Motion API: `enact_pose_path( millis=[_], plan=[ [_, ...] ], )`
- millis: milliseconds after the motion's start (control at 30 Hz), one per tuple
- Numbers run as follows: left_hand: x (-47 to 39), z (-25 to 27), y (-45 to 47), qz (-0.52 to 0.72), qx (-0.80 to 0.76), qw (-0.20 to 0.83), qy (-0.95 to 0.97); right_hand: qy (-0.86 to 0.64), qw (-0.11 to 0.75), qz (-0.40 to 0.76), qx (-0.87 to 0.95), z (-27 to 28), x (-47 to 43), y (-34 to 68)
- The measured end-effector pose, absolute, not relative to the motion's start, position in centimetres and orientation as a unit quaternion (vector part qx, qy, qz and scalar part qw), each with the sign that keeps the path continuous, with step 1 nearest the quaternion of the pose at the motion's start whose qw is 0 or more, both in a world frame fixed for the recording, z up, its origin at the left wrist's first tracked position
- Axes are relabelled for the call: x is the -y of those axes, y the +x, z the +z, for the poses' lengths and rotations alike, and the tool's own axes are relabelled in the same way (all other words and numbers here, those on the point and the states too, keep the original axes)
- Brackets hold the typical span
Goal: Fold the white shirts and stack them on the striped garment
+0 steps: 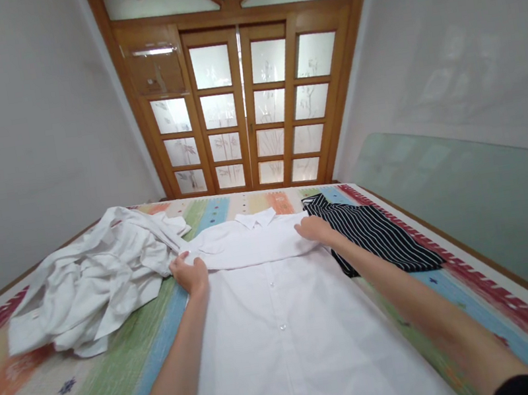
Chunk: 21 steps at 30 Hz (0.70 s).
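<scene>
A white button-front long shirt [309, 357] lies front up and spread lengthwise on a multicoloured, striped and patterned fabric cover [133, 352]. Its pointed white collar [256, 218] is at the far end; a horizontal band of white cloth [252, 247] crosses the chest just below. The left hand [191, 274] has its fingers grasping the band's left end. The right hand [315, 228] has its fingers pinching the cloth at the opposite end. A crumpled heap of white fabric [101, 277] lies beside the left hand. A black garment with thin white stripes [374, 230] lies to the right, partly behind the right forearm. Brown wooden doors with frosted panes [240, 94] stand beyond.
</scene>
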<state>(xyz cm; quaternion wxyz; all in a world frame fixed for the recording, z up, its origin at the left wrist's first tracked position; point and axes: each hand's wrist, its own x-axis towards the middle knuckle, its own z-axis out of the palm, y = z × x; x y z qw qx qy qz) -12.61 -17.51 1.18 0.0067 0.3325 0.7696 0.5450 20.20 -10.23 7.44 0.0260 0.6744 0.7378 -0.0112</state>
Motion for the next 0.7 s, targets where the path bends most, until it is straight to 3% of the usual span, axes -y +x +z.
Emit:
enact_pose_path(
  millis=[333, 700],
  plan=[
    [18.2, 0.0, -12.9, 0.517, -0.755, 0.031, 0.402, 0.711, -0.031, -0.028, -0.702, 1.4, 9.2, 17.7],
    [17.9, -0.4, -13.2, 0.519, -0.744, 0.037, 0.419, 0.715, -0.046, -0.023, -0.698, 0.4, 8.0, 18.4]
  ],
)
